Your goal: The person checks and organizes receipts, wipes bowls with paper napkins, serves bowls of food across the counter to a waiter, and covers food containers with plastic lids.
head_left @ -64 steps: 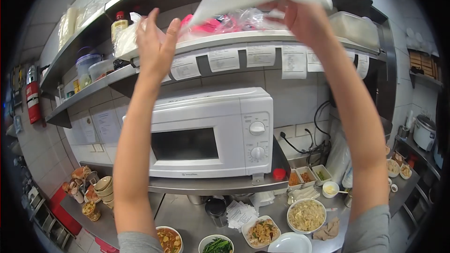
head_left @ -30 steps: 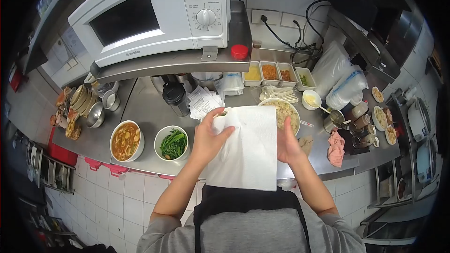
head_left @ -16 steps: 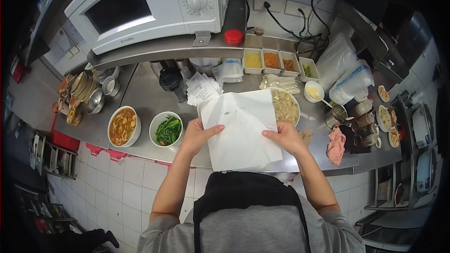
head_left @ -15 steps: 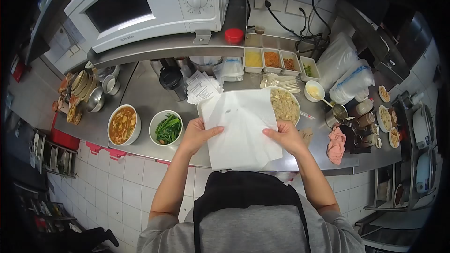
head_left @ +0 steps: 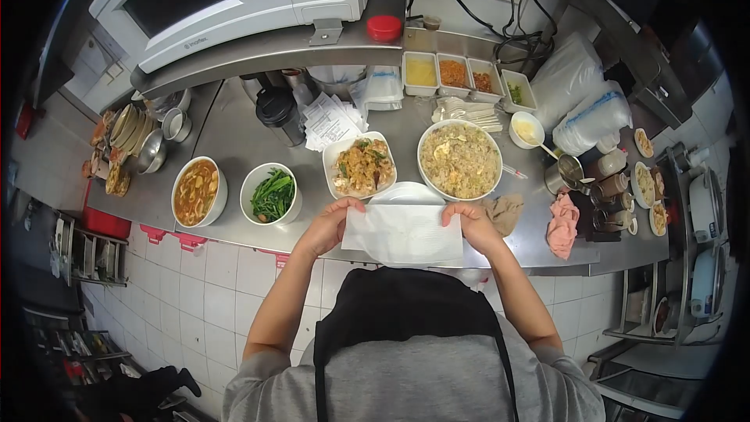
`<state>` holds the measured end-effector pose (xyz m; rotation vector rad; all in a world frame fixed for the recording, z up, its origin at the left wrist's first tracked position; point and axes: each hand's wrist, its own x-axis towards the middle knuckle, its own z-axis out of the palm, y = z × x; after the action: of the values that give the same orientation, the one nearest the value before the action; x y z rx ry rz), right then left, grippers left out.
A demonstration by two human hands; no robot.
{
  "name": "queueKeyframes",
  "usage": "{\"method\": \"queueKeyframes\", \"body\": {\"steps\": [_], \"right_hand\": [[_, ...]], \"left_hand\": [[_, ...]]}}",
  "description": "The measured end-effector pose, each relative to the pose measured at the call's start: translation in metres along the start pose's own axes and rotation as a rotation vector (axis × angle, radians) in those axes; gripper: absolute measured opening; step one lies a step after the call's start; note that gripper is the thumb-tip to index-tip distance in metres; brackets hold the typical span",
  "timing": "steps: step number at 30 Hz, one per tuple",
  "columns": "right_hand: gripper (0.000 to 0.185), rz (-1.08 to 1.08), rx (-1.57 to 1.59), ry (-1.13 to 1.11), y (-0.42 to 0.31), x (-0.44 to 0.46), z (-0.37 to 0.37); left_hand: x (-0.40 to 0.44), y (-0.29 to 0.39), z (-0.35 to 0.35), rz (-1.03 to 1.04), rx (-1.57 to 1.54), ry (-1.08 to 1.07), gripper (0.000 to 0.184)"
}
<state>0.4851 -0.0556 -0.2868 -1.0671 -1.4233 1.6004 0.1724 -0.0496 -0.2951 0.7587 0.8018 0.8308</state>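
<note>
My left hand [head_left: 328,228] and my right hand [head_left: 473,227] pinch the two upper corners of a white paper sheet [head_left: 402,236]. It is held stretched between them, low at the counter's front edge. Partly behind it lies a round white plate or lid [head_left: 408,194]; I cannot tell which. Just beyond my left hand stands a squarish white dish with fried, brownish food [head_left: 362,166]. Fried rice [head_left: 461,158] fills a round white bowl beyond my right hand. A brown cloth or paper [head_left: 504,213] lies beside that hand.
On the left are a bowl of leafy greens [head_left: 273,195] and a bowl of reddish soup [head_left: 197,191]. A pink cloth [head_left: 562,227] and sauce jars [head_left: 613,202] sit to the right. Topping tubs [head_left: 420,74] line the back, near a shelf with a microwave [head_left: 226,0].
Both hands have brought the sheet lower and towards me, and it now looks much shorter. The squarish dish, the round plate or lid and the whole rice bowl have come into view.
</note>
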Motion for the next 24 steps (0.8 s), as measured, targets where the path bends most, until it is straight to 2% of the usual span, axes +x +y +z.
{"method": "queueKeyframes", "body": {"steps": [2,5,8,9,11,12,14,18,20,24], "right_hand": [[0.022,0.090,-0.094,-0.038,0.004,-0.004,-0.008],[0.024,0.151,-0.185,-0.053,0.008,-0.009,-0.009],[0.022,0.193,-0.133,-0.031,0.007,-0.014,-0.006],[0.021,0.211,-0.095,-0.022,0.007,-0.015,-0.005],[0.017,0.260,-0.267,0.002,0.010,-0.014,-0.005],[0.016,0.282,-0.353,0.015,0.013,-0.013,-0.005],[0.018,0.089,-0.516,0.035,0.024,-0.012,-0.005],[0.021,-0.157,-0.658,0.069,0.041,-0.006,-0.006],[0.021,-0.170,-0.682,0.092,0.049,-0.003,-0.006],[0.023,-0.091,-0.743,0.141,0.042,-0.006,-0.003]], "left_hand": [[-0.001,0.000,0.016,-0.036,-0.103,0.051,0.022],[0.002,-0.004,0.016,-0.064,-0.085,0.082,0.033],[0.000,-0.008,0.025,-0.056,0.374,0.218,0.036],[0.001,-0.015,0.025,0.033,0.459,0.209,0.038],[0.004,-0.028,0.026,0.211,0.629,0.191,0.042],[0.002,-0.032,0.032,0.330,0.854,0.305,0.044],[-0.001,-0.036,0.047,0.578,1.300,0.530,0.048],[0.011,-0.063,0.061,0.644,1.412,0.128,0.048],[0.029,-0.081,0.069,0.607,1.509,-0.111,0.047],[0.038,-0.094,0.076,0.511,1.753,0.006,0.053]]}}
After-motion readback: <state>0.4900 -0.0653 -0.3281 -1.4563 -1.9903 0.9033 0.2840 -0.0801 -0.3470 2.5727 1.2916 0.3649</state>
